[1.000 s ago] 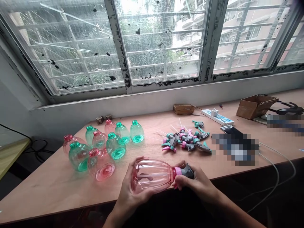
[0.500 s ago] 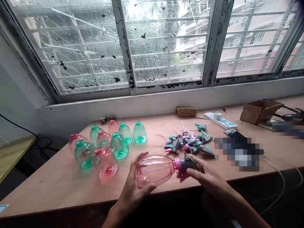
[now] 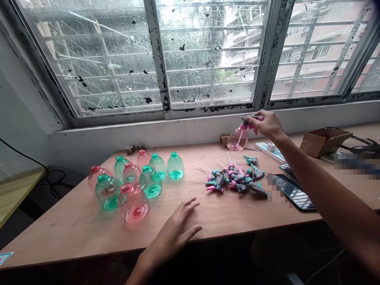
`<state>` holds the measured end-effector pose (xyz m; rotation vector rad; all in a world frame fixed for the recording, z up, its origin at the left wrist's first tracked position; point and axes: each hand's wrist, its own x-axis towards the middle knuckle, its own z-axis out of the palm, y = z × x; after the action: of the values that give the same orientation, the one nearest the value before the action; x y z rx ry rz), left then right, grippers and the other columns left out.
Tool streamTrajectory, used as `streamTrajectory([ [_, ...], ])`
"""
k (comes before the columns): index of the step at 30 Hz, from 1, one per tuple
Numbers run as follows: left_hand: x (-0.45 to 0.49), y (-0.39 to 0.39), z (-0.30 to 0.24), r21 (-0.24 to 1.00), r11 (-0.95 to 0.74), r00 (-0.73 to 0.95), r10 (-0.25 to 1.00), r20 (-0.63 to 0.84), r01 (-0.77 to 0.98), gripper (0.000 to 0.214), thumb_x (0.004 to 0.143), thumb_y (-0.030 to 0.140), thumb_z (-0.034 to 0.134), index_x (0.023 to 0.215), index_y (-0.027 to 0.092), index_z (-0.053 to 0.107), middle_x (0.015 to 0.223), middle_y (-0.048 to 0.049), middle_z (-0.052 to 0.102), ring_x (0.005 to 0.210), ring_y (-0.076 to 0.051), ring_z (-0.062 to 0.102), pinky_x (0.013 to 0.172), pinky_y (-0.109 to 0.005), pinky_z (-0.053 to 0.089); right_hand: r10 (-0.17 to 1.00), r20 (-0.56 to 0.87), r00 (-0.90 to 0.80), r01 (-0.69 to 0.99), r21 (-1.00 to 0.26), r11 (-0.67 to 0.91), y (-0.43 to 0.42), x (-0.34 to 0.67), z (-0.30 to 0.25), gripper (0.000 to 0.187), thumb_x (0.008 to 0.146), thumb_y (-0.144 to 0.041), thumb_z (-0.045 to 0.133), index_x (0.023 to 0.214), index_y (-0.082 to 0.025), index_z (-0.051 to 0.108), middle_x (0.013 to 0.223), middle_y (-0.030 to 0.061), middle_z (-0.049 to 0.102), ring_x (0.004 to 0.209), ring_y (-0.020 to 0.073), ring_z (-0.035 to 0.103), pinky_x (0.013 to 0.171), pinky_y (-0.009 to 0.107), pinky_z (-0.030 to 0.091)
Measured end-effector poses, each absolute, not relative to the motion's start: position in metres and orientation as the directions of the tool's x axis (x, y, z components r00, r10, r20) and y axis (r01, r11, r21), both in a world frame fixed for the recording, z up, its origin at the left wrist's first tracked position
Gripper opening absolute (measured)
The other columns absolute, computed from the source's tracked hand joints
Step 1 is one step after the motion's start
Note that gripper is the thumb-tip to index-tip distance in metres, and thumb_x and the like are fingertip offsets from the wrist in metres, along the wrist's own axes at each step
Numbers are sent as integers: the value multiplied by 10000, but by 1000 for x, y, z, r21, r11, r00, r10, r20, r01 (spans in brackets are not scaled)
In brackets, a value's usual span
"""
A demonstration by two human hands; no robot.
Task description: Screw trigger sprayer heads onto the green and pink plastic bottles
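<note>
Spray bottle [image 3: 237,137], part-hidden, seemingly in right hand [image 3: 267,123]

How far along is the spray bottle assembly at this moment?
Done: one pink bottle carries a trigger head. In hand: the right hand holds it aloft; the left hand is open and empty. Left: capless bottles and loose trigger heads, unjoined.

A cardboard box [image 3: 322,139] is spotted far right, a white power strip [image 3: 268,151] is laid just left of it, and a dark phone [image 3: 293,194] is rested nearer, under rain-streaked window panes [image 3: 208,59].
</note>
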<state>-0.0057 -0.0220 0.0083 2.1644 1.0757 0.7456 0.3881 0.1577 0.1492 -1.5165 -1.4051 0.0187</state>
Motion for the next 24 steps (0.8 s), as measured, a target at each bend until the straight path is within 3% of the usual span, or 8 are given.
streamTrajectory([
  [2, -7, -22, 10, 735, -477, 512, 834, 206, 482, 491, 933, 358, 617, 1410, 325, 506, 1506, -50, 501, 1386, -294, 462, 1174, -450, 366, 791, 501, 352, 815, -580, 5, 192, 401, 151, 283, 864, -395, 702, 1001, -147, 705, 935, 120, 765, 867, 253, 698, 703, 296, 505],
  [5, -8, -22, 11, 760, -456, 498, 843, 203, 462, 491, 924, 352, 630, 1401, 318, 517, 1465, -47, 550, 1349, -288, 508, 1154, -434, 398, 810, 434, 394, 823, -560, -101, 226, 415, 140, 224, 883, -333, 691, 990, -137, 712, 954, 116, 756, 905, 261, 687, 762, 331, 513],
  [9, -8, -23, 10, 768, -433, 487, 854, 182, 471, 507, 908, 346, 652, 1397, 308, 523, 1457, -54, 559, 1344, -292, 512, 1158, -442, 388, 824, 347, 448, 812, -544, -213, 251, 427, 115, 233, 961, -321, 624, 1120, -153, 654, 1131, 84, 686, 970, 227, 673, 850, 414, 553],
  [20, -7, -24, 12, 751, -418, 498, 856, 138, 511, 512, 901, 372, 663, 1387, 298, 520, 1413, -67, 589, 1306, -293, 540, 1138, -433, 401, 830, 301, 470, 834, -458, -306, 279, 442, 82, 336, 963, -401, 607, 1201, -164, 615, 1211, 98, 650, 1046, 254, 650, 889, 453, 537],
  [24, -6, -20, 12, 707, -465, 545, 828, 134, 532, 548, 920, 397, 633, 1431, 312, 454, 1558, -73, 416, 1436, -292, 388, 1189, -451, 327, 840, 305, 448, 856, -418, -305, 270, 445, 83, 491, 914, -522, 605, 1224, -141, 603, 1194, 195, 678, 1099, 331, 634, 843, 411, 510],
])
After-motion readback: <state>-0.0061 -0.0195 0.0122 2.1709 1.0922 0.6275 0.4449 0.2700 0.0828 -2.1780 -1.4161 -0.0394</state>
